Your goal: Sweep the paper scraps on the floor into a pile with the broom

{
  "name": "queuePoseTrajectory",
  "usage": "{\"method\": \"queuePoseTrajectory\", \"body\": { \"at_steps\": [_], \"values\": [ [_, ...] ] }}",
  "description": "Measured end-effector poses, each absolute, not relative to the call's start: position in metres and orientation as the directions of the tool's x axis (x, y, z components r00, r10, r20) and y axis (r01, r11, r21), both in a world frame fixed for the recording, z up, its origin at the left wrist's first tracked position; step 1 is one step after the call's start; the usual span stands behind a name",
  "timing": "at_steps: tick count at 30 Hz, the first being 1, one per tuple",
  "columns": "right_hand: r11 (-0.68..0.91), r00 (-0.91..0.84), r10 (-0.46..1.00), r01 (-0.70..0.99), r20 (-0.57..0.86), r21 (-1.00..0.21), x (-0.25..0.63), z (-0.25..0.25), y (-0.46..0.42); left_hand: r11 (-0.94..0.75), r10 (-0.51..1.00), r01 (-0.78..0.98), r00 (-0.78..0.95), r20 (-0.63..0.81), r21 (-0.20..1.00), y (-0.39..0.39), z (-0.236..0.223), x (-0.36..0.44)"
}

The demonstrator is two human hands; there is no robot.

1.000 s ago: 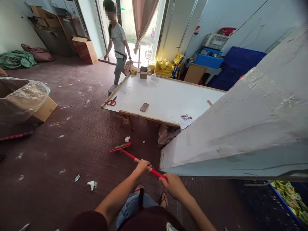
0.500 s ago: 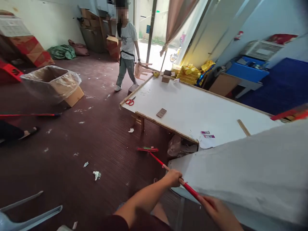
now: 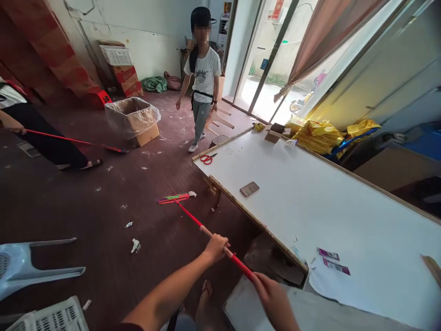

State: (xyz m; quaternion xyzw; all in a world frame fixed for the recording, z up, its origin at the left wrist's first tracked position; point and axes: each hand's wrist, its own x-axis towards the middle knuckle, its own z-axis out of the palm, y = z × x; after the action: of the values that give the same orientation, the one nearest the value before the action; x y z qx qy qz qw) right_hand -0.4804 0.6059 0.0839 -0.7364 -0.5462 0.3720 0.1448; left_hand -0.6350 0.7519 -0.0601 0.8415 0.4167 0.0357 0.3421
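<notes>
Gripping the red broom [image 3: 193, 217], both hands are wrapping around its handle: the left hand [image 3: 216, 247] is closing on the shaft farther down, forearm stretching forward, while the right hand [image 3: 274, 299] is clasping the upper end beside the white desk [image 3: 310, 202]. The long shaft is slanting away to the upper left, its head [image 3: 173, 198] lying on the dark floor [image 3: 144, 193] near the desk's corner.

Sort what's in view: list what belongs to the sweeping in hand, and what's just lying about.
In use: broom, left hand, right hand, paper scraps on the floor.

Lying about: scissors, phone, table, lined box, overturned chair.
</notes>
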Motion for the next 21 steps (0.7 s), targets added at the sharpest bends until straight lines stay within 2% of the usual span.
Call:
{"method": "queuePoseTrajectory", "body": {
  "at_steps": [4, 9, 12, 15, 18, 19, 20, 21],
  "values": [
    [-0.35, 0.067, 0.904, 0.681, -0.422, -0.643, -0.443, 0.084, 0.634, -0.39, 0.715, 0.656, 0.658, -0.236, 0.646, 0.769, -0.062, -0.601],
    [-0.265, 0.01, 0.937, 0.671, -0.349, -0.693, -0.525, 0.054, 0.703, -0.205, 0.861, 0.72, 0.454, -0.228, 0.663, 0.814, -0.079, -0.674],
    [-0.191, -0.101, 0.942, 0.626, -0.321, -0.756, -0.58, 0.081, 0.739, -0.052, 0.966, 0.725, 0.211, -0.15, 0.686, 0.825, -0.065, -0.742],
    [-0.102, -0.159, 0.969, 0.44, -0.189, -0.892, -0.637, 0.13, 0.779, 0.134, 0.99, 0.691, -0.126, -0.064, 0.71, 0.827, -0.033, -0.803],
    [0.06, -0.192, 0.981, 0.169, 0.027, -0.984, -0.725, 0.158, 0.829, 0.298, 0.842, 0.482, -0.539, 0.011, 0.824, 0.834, -0.009, -0.865],
    [0.049, -0.224, 0.974, 0.054, 0.035, -0.997, -0.762, 0.158, 0.848, 0.323, 0.763, 0.394, -0.646, 0.009, 0.86, 0.839, -0.006, -0.889],
    [-0.069, -0.293, 0.955, -0.079, -0.043, -0.995, -0.8, 0.155, 0.866, 0.346, 0.693, 0.322, -0.72, -0.009, 0.882, 0.845, -0.006, -0.913],
    [-0.126, -0.353, 0.932, -0.109, -0.081, -0.986, -0.839, 0.149, 0.885, 0.377, 0.645, 0.274, -0.763, -0.038, 0.885, 0.852, -0.008, -0.937]
  ]
}}
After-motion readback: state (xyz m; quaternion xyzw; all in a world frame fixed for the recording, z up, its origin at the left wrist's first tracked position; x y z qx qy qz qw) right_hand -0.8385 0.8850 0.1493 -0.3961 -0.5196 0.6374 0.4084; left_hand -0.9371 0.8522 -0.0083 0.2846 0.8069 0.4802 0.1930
